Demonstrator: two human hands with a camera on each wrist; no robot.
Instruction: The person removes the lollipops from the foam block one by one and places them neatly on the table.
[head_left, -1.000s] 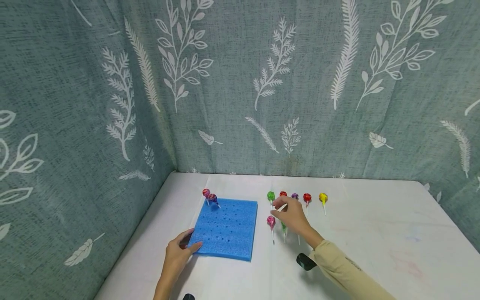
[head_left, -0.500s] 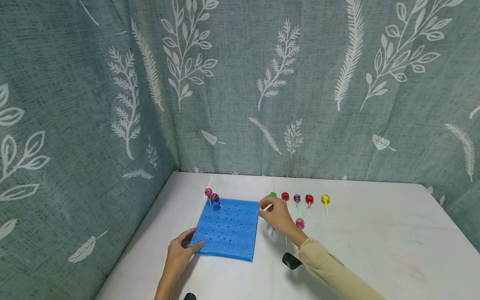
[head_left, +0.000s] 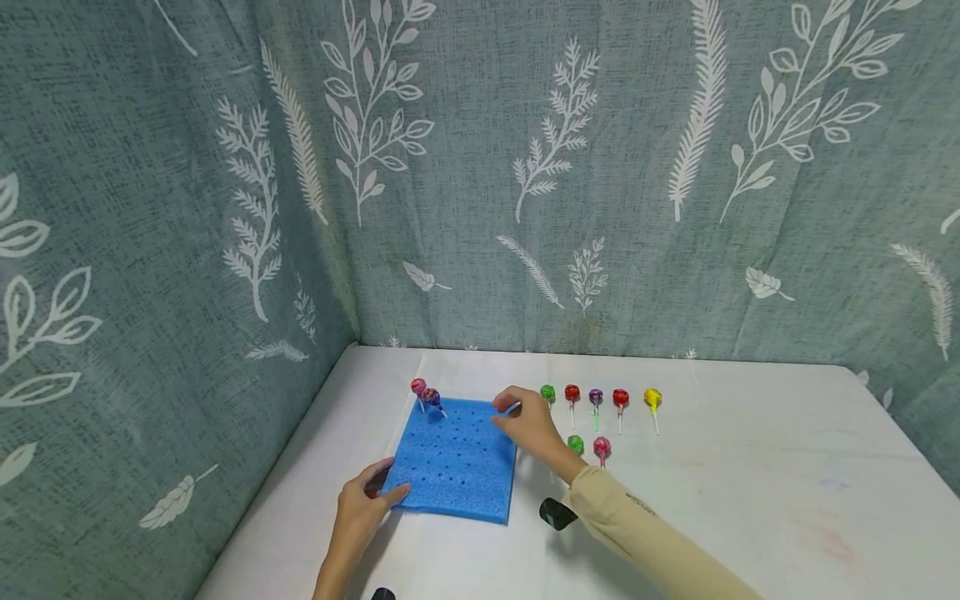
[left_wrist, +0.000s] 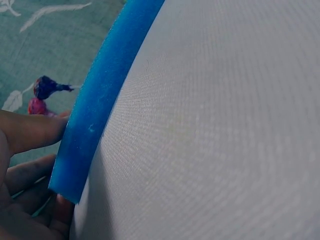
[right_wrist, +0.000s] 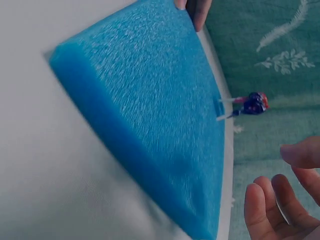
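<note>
A blue foam board (head_left: 457,467) with rows of small holes lies on the white table. My left hand (head_left: 358,510) grips its near-left corner, thumb on top and fingers at the edge; the left wrist view shows the board's side between them. Two lollipops, one pinkish red (head_left: 418,386) and one dark purple (head_left: 432,397), stand tilted in the far-left corner. My right hand (head_left: 528,423) hovers at the board's far-right part, fingers bent and thumb apart. In the right wrist view nothing shows between the thumb and fingers (right_wrist: 255,205).
Right of the board lies a row of lollipops: green (head_left: 548,392), red (head_left: 572,392), purple (head_left: 596,396), another red (head_left: 621,397) and yellow (head_left: 653,397). Nearer lie a green lollipop (head_left: 575,444) and a pink lollipop (head_left: 602,447). A patterned curtain (head_left: 480,208) stands behind the table.
My right hand has moved left from above the lollipops to the board's far-right edge, uncovering lollipops behind it. The forearm now hides the near-row pink lollipop. My left hand stays on the board.
</note>
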